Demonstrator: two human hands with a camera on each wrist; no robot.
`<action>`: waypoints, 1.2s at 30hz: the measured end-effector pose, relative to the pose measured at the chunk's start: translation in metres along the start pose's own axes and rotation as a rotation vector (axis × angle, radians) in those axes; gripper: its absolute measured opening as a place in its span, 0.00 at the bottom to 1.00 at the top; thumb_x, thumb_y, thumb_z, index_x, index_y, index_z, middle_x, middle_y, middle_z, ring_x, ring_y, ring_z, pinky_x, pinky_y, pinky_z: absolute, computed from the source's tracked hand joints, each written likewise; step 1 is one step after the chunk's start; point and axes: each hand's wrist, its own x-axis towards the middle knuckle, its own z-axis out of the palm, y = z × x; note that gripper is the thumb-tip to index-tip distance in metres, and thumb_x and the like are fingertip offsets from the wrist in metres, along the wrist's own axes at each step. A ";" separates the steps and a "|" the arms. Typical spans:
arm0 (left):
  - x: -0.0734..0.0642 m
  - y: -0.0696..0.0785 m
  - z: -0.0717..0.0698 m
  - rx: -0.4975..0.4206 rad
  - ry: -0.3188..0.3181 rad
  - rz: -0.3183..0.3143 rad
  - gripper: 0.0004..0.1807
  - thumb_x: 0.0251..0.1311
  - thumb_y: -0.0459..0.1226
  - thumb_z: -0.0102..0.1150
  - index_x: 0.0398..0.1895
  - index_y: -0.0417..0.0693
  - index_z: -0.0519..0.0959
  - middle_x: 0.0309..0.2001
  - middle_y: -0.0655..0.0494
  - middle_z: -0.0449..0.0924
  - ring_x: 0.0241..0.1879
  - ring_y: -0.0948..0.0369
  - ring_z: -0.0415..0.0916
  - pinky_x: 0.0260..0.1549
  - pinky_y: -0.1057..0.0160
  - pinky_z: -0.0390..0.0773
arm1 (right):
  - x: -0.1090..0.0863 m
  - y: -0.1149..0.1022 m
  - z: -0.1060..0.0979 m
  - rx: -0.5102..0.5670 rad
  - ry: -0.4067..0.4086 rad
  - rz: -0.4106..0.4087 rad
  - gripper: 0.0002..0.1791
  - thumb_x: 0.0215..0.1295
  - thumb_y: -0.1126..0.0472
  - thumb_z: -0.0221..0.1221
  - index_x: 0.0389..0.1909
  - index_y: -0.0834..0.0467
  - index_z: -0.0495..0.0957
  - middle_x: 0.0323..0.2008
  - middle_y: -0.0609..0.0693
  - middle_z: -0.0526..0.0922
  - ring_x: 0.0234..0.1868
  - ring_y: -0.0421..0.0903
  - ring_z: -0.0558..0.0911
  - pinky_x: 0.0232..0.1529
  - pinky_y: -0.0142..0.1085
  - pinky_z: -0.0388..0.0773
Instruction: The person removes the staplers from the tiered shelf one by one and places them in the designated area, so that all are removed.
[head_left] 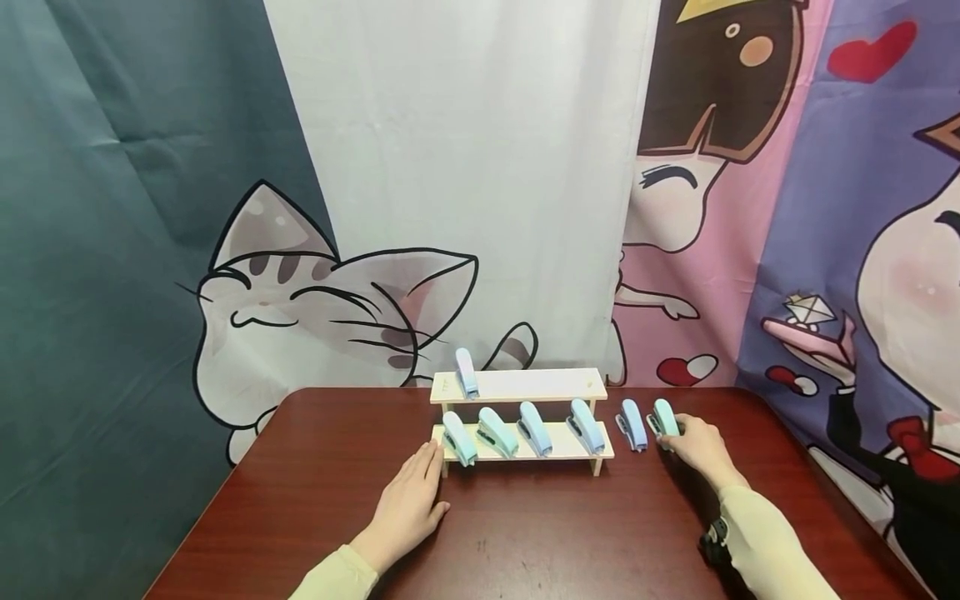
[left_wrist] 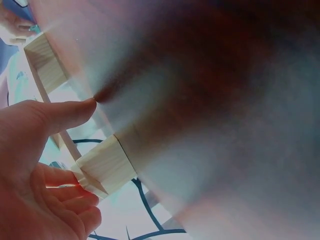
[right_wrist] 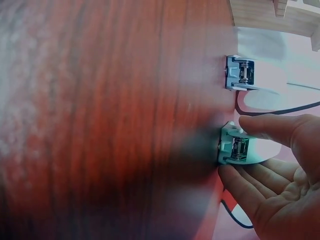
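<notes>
At the right, my right hand (head_left: 701, 450) pinches a mint-green stapler (head_left: 663, 418) that stands on the table. The right wrist view has the thumb on one side of this stapler (right_wrist: 237, 146) and the fingers on the other. A blue stapler (head_left: 632, 425) stands just left of it. My left hand (head_left: 405, 504) lies with straight fingers against the left end of a two-tier wooden rack (head_left: 540, 383). Several blue and green staplers (head_left: 534, 429) lean in a row on its lower tier. One pale blue stapler (head_left: 467, 372) stands at the upper tier's left end.
The rack stands near the back edge of the reddish-brown table (head_left: 525, 533). Behind the table hangs a cartoon-printed curtain (head_left: 480, 167). In the left wrist view, wooden support blocks (left_wrist: 107, 162) of the rack show close to the fingers.
</notes>
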 end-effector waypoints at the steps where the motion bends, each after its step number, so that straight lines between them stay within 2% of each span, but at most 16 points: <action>1: 0.000 0.000 0.000 -0.001 0.002 0.000 0.45 0.51 0.40 0.77 0.68 0.26 0.67 0.69 0.32 0.66 0.69 0.42 0.65 0.66 0.45 0.69 | 0.000 0.000 0.000 -0.002 0.006 0.003 0.29 0.59 0.60 0.66 0.55 0.76 0.74 0.31 0.61 0.83 0.26 0.48 0.81 0.30 0.42 0.77; 7: 0.000 0.000 0.000 0.005 -0.022 -0.014 0.45 0.52 0.41 0.76 0.69 0.26 0.66 0.70 0.33 0.65 0.70 0.42 0.64 0.67 0.46 0.68 | -0.002 0.001 0.002 -0.009 0.008 0.019 0.30 0.59 0.59 0.66 0.56 0.76 0.74 0.37 0.66 0.83 0.31 0.53 0.81 0.35 0.49 0.80; 15: 0.001 -0.001 0.001 0.020 -0.024 -0.017 0.45 0.53 0.42 0.76 0.69 0.27 0.66 0.70 0.33 0.65 0.70 0.43 0.64 0.68 0.47 0.67 | -0.002 0.000 0.002 0.002 0.013 0.016 0.30 0.60 0.59 0.66 0.56 0.76 0.74 0.31 0.59 0.83 0.27 0.48 0.80 0.30 0.40 0.75; 18: 0.001 -0.001 0.002 0.013 -0.021 -0.016 0.45 0.53 0.42 0.76 0.69 0.27 0.66 0.70 0.33 0.65 0.70 0.42 0.64 0.67 0.46 0.68 | -0.003 0.000 0.002 0.004 0.009 0.013 0.29 0.61 0.59 0.66 0.56 0.76 0.74 0.32 0.60 0.83 0.27 0.48 0.80 0.30 0.40 0.76; 25: -0.001 -0.001 0.004 0.017 -0.004 -0.005 0.45 0.52 0.42 0.76 0.68 0.27 0.67 0.69 0.32 0.66 0.69 0.41 0.66 0.66 0.46 0.69 | -0.003 0.003 0.004 -0.004 0.017 0.003 0.29 0.60 0.59 0.66 0.55 0.75 0.75 0.25 0.52 0.83 0.28 0.49 0.80 0.28 0.39 0.74; 30: -0.002 0.000 0.004 0.013 0.011 -0.001 0.45 0.51 0.41 0.77 0.68 0.26 0.67 0.68 0.32 0.67 0.69 0.41 0.66 0.66 0.46 0.70 | -0.003 0.005 0.006 -0.001 0.013 0.005 0.30 0.60 0.59 0.66 0.57 0.76 0.73 0.24 0.51 0.82 0.26 0.47 0.80 0.28 0.38 0.74; 36: 0.000 -0.002 0.003 0.015 -0.002 -0.007 0.45 0.52 0.41 0.76 0.69 0.27 0.67 0.70 0.33 0.65 0.70 0.42 0.65 0.67 0.46 0.68 | -0.002 0.003 0.004 0.004 0.000 0.003 0.33 0.60 0.58 0.66 0.59 0.77 0.71 0.33 0.62 0.83 0.29 0.50 0.81 0.29 0.39 0.77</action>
